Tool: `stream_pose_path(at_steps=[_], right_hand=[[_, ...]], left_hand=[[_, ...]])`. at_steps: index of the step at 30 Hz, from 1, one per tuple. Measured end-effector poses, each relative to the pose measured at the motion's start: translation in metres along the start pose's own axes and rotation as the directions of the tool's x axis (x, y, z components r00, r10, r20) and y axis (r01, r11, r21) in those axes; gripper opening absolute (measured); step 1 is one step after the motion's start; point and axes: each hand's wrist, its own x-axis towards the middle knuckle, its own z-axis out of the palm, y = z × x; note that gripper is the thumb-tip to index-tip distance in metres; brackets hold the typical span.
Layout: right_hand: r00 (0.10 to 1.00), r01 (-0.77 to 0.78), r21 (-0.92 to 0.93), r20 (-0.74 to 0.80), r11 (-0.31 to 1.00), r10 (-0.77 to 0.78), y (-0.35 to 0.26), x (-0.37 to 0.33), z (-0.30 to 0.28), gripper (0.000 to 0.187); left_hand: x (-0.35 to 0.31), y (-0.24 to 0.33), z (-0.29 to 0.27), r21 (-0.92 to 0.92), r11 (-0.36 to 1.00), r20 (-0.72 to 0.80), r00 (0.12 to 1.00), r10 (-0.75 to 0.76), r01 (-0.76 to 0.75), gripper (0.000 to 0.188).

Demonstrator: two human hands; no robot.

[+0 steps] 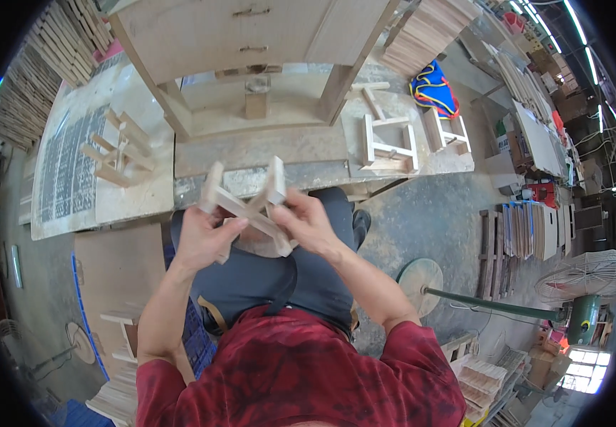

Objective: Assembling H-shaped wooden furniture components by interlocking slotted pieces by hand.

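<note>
Above my lap I hold a small wooden frame (268,226) made of pale legs joined by crossing rails, which looks like a small stool base. My left hand (208,238) is closed round its left side, the thumb pressed on the wood. The fingers of my right hand (309,225) grip the right side near an upright leg. A round or curved wooden piece (258,243) shows beneath the rails; whether it is joined to the frame, I cannot tell. Part of the frame is hidden by my fingers, and its left leg is slightly blurred.
Ahead is a worktable (265,176) bearing a large wooden cabinet (251,43). Similar wooden frames stand at the left (119,151) and right (391,142), near a blue cloth (434,89). A standing fan (584,292) is to my right; cardboard (123,274) lies at my left.
</note>
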Motion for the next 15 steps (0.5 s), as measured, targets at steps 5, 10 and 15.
stream_pose_path(at_steps=[5, 10, 15], right_hand=[[0.936, 0.347, -0.339, 0.061, 0.874, -0.348, -0.027, -0.012, -0.027, 0.036], [0.98, -0.197, -0.055, -0.006, 0.979, 0.197, -0.011, -0.013, -0.013, 0.03], [0.995, -0.001, 0.069, 0.104, 0.998, -0.006, -0.015, -0.017, -0.016, 0.036]], left_hand=[[0.001, 0.025, -0.014, -0.198, 0.979, -0.085, 0.994, -0.072, 0.054, 0.037], [-0.005, 0.016, -0.015, -0.345, 0.938, -0.167, 0.983, -0.077, 0.015, 0.035], [0.011, 0.021, -0.007, -0.201, 0.978, -0.046, 0.997, -0.063, 0.052, 0.043]])
